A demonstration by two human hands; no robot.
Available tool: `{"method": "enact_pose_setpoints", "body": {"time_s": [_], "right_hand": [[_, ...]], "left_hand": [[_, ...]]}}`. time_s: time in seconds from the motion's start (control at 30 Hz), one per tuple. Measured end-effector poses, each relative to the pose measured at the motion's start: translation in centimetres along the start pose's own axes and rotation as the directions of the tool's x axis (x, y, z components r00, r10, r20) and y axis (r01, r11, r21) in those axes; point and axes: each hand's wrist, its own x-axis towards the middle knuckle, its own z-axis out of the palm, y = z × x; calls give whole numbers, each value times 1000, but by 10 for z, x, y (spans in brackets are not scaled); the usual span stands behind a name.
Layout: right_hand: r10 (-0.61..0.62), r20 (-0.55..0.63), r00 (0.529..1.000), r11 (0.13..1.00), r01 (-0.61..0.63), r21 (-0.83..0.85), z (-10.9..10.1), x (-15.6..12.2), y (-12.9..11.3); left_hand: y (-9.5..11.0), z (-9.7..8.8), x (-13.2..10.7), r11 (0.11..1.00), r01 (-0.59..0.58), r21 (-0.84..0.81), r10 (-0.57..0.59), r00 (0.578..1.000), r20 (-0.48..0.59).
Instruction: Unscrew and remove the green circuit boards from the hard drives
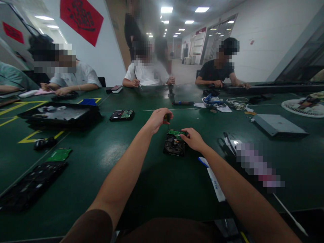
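In front of me a black hard drive (174, 146) lies on the green table, its green circuit board (174, 133) facing up at the far end. My left hand (160, 118) is closed around the handle of a screwdriver (167, 117), held upright with its thin shaft pointing down at the board's far left part. My right hand (193, 138) rests at the drive's right side, fingers bent onto the board's right end and holding the drive. The screwdriver's tip is too small to make out.
Another hard drive (122, 115) lies ahead to the left, near a black tray (60, 113). Left of me are a green board (60, 154) and several black drives (32, 184). A grey metal box (279, 125) sits at right. Co-workers sit across the table.
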Motion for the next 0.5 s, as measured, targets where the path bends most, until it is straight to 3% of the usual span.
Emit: {"method": "enact_pose_setpoints", "body": {"time_s": [0.17,0.5], "right_hand": [[-8,6,1000,1000,8,-7,-1,0,0],[-8,1,1000,1000,8,-11,-1,0,-2]], "left_hand": [[3,-3,-1,992,-37,124,38,999,-5],[2,3,-2,1000,-5,-2,5,1000,-12]]}}
